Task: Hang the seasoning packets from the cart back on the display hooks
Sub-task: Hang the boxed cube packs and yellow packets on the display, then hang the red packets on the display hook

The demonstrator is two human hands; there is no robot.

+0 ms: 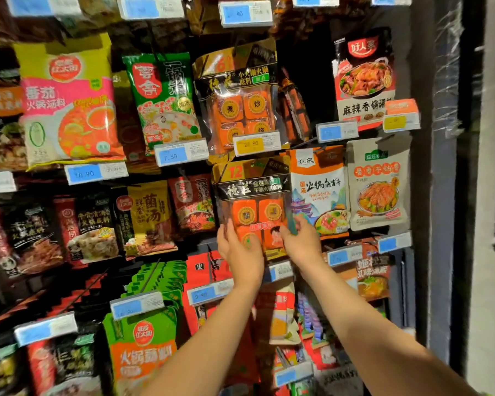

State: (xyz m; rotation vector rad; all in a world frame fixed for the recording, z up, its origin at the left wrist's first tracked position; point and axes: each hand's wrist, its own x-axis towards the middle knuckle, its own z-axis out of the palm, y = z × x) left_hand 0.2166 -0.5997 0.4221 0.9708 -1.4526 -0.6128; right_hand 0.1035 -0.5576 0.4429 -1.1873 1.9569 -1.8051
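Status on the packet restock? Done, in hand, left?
Done: neighbouring hooks look stocked. In hand: left hand and right hand hold the black-and-orange packet by its lower edge, up at the display; whether it sits on its hook is unclear. Left: unknown, the cart is out of view.

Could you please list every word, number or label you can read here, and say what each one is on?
"12": packet held by the left hand and right hand.
"7.50": blue price tag.
"28.80": yellow price tag.
"10.90": blue tag.
"火锅底料": orange-and-white packet.
Other tags: too blurred.
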